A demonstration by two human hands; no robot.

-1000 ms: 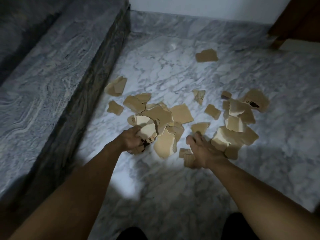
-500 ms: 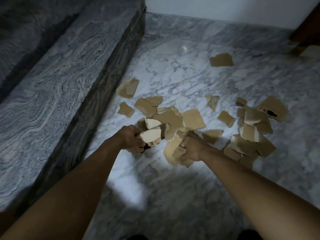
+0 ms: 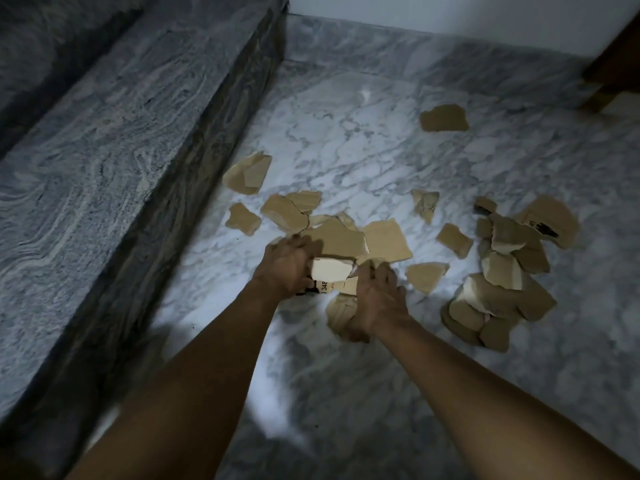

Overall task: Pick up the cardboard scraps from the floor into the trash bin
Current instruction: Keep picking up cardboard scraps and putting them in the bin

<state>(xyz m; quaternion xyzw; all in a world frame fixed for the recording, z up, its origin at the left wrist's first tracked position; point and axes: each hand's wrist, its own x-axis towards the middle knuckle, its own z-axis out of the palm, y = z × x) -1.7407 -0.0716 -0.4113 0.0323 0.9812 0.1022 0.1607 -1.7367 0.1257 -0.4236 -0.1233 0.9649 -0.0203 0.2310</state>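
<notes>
Both arms stretch forward and the hands meet over the middle of the spill. The left hand (image 3: pixel 285 266) has its fingers curled round a pale torn cardboard scrap with black print (image 3: pixel 329 270), low over the white-and-grey marble floor (image 3: pixel 363 161). Whether the scrap is clear of the floor is hard to say. The right hand (image 3: pixel 377 299) is just beside it and touches that scrap. Its fingers are bent down, clutching a bunch of tan cardboard scraps (image 3: pixel 341 311) under the palm.

Loose brown cardboard pieces (image 3: pixel 346 237) lie flat on the floor just beyond the knuckles. A heaped pile of cardboard (image 3: pixel 498 292) sits off to the right, apart from both hands. One lone tan scrap (image 3: pixel 444 118) lies far out toward the white wall (image 3: pixel 450 15). A raised grey marble step (image 3: pixel 121 150) runs along the left. There is dark wooden furniture (image 3: pixel 616 64) in the top right corner.
</notes>
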